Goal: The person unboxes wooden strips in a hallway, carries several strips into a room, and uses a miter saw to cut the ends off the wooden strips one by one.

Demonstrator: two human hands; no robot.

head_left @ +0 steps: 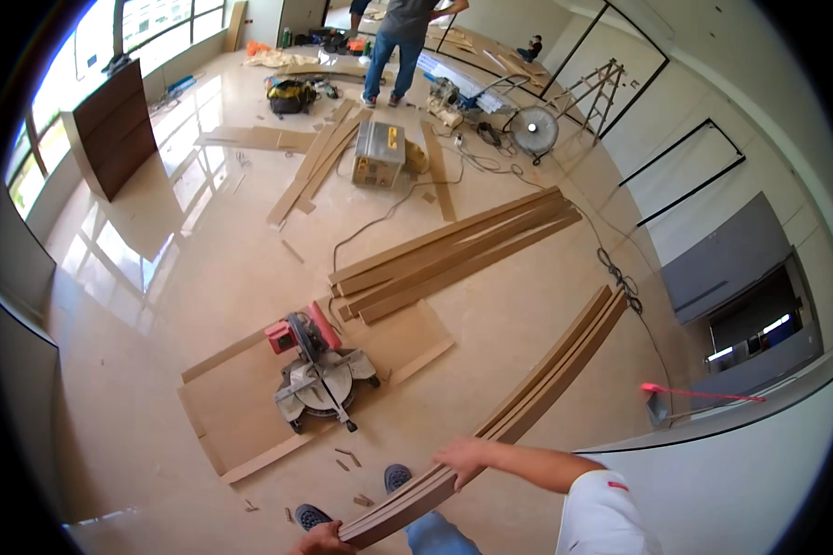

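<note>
A bundle of several long brown boards point(537, 375) slants from my lap area up toward the right; they look curved through the wide lens. My right hand point(463, 458) is wrapped over the top of the bundle, partway along it. At its near end, low in the picture, my left hand point(324, 539) grips the board ends, its fingers partly hidden. Left of the boards, a mitre saw point(319, 375) with a red motor housing stands on a flat brown sheet point(241, 416) on the floor. Neither hand touches the saw.
A stack of long boards point(453, 254) lies beyond the saw. Farther off are a silver box-shaped machine point(378, 155), a floor fan point(533, 131), a wooden stepladder point(602, 97) and a standing person point(400, 46). Black cables point(617, 277) run across the floor; wood offcuts point(347, 460) lie near my feet.
</note>
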